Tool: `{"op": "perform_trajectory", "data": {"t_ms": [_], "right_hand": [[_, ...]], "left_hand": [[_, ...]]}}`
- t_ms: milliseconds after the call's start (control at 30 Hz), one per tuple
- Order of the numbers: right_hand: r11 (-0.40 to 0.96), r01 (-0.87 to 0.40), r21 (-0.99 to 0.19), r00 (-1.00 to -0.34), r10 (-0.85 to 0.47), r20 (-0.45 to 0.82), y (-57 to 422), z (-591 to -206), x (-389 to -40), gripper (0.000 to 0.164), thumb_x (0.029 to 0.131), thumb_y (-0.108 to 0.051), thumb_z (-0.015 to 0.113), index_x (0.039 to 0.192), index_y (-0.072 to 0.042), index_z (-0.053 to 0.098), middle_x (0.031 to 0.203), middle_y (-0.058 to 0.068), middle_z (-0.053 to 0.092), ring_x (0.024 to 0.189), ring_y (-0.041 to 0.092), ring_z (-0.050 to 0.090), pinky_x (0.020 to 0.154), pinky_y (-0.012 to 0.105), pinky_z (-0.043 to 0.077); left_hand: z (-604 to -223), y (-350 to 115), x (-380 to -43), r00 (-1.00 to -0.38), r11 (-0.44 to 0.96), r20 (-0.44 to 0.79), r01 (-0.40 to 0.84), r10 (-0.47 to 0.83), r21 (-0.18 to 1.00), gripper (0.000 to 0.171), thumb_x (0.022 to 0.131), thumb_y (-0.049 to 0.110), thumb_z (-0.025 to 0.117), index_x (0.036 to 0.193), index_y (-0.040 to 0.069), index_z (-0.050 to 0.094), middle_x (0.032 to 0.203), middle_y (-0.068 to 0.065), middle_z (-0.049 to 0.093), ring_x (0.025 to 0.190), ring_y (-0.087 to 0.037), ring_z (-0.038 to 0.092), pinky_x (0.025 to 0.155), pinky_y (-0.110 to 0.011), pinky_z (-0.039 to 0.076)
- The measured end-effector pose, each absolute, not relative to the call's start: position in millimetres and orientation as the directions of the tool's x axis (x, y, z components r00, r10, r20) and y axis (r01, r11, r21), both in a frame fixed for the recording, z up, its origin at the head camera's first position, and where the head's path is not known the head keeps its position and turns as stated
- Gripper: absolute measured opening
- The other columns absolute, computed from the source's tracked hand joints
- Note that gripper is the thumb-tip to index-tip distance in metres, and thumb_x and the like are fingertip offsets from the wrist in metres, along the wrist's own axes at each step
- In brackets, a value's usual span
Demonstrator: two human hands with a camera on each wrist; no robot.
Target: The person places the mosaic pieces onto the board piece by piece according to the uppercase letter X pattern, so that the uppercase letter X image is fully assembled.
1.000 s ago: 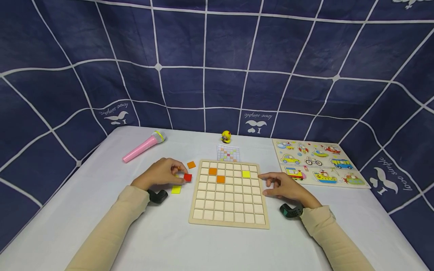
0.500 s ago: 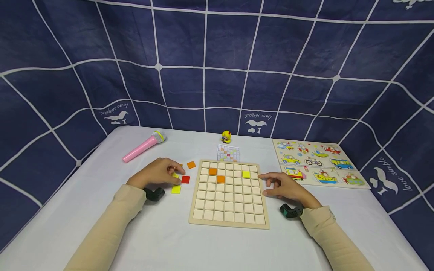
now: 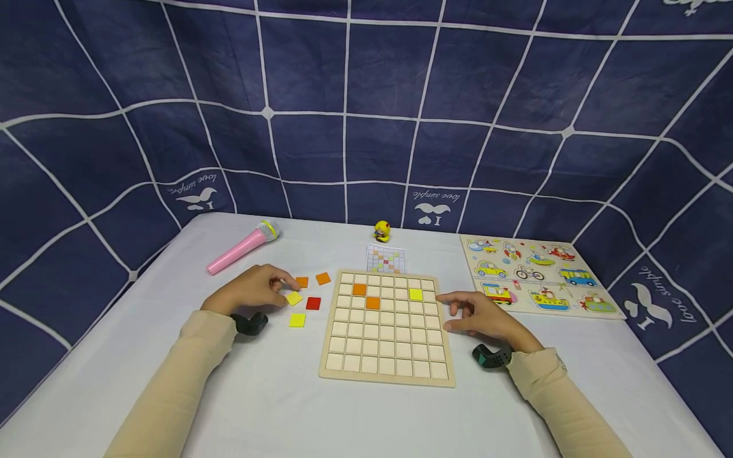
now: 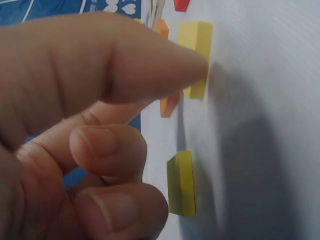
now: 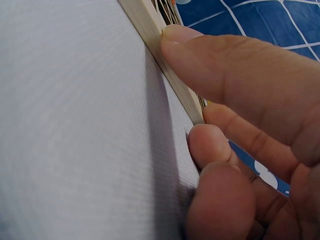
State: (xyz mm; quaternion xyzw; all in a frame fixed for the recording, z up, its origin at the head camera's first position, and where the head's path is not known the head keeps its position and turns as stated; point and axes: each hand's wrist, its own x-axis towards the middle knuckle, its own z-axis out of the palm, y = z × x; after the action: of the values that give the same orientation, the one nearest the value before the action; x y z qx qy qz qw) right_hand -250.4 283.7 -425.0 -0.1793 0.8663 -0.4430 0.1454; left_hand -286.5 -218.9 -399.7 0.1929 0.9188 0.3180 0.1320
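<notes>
My left hand [image 3: 249,289] hovers left of the board among loose square tiles, thumb and forefinger apart. Near its thumb tip lies a yellow tile [image 3: 294,298]; an orange tile [image 3: 301,282] is by the forefinger. A red tile [image 3: 313,303], a second yellow tile [image 3: 297,320] and another orange tile [image 3: 323,278] lie close by. In the left wrist view, a darker yellow tile [image 4: 182,185] shows under the fingers. My right hand [image 3: 487,315] touches the right edge of the wooden grid board [image 3: 389,381] with thumb and fingertips. Two orange tiles [image 3: 373,303] and one yellow tile [image 3: 415,294] sit in its grid.
Behind the board lie a printed pattern card [image 3: 386,259] and a small yellow figurine [image 3: 382,231]. A pink toy microphone [image 3: 243,248] is at the back left. A wooden picture puzzle [image 3: 541,276] stands back right, near the dark blue checked cloth [image 3: 366,152].
My left hand has let go of the red tile, which now lies on the table, and has drawn back to the left. The right hand and board have stayed still.
</notes>
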Motion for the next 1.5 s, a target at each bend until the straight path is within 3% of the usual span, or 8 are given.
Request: {"op": "perform_trajectory", "data": {"t_ms": [300,600,900,1500], "right_hand": [[0.541,-0.181,-0.821,-0.892,-0.441,-0.094,284,-425,-250,0.063,0.088,-0.006,0.088,0.144,0.007,0.063,0.099,0.008,0.058,0.062,0.008,0.045,0.053,0.021,0.040],[0.538,-0.172,-0.825,-0.893,-0.438,-0.100,283,-424,-250,0.063,0.088,-0.006,0.088,0.144,0.008,0.063,0.099,0.008,0.058,0.062,0.009,0.045,0.053,0.021,0.040],[0.538,-0.184,-0.823,-0.890,-0.446,-0.093,284,-424,-250,0.062,0.089,-0.007,0.088,0.144,0.008,0.063,0.100,0.008,0.058,0.062,0.009,0.046,0.053,0.021,0.040],[0.528,-0.177,-0.831,-0.890,-0.446,-0.094,284,-425,-251,0.061,0.090,-0.006,0.088,0.143,0.008,0.063,0.099,0.008,0.057,0.064,0.008,0.045,0.054,0.021,0.040]], "left_hand": [[-402,-223,-288,-0.885,0.724,-0.115,0.289,0.452,0.626,0.029,0.085,0.006,0.085,0.114,0.005,0.082,0.065,0.004,0.044,0.064,-0.014,0.042,0.067,-0.031,0.035],[-404,-220,-288,-0.900,0.723,-0.040,0.321,0.434,0.611,0.025,0.081,0.019,0.094,0.102,0.010,0.083,0.063,0.006,0.044,0.061,-0.013,0.041,0.064,-0.030,0.032],[-394,-204,-281,-0.907,0.726,0.064,0.373,0.416,0.578,0.024,0.081,0.023,0.090,0.102,0.015,0.083,0.061,0.006,0.036,0.061,-0.014,0.038,0.060,-0.029,0.028],[-379,-154,-264,-0.899,0.689,0.182,0.425,0.399,0.587,0.025,0.081,0.030,0.093,0.102,0.021,0.082,0.063,0.007,0.037,0.060,-0.014,0.041,0.060,-0.031,0.027]]}}
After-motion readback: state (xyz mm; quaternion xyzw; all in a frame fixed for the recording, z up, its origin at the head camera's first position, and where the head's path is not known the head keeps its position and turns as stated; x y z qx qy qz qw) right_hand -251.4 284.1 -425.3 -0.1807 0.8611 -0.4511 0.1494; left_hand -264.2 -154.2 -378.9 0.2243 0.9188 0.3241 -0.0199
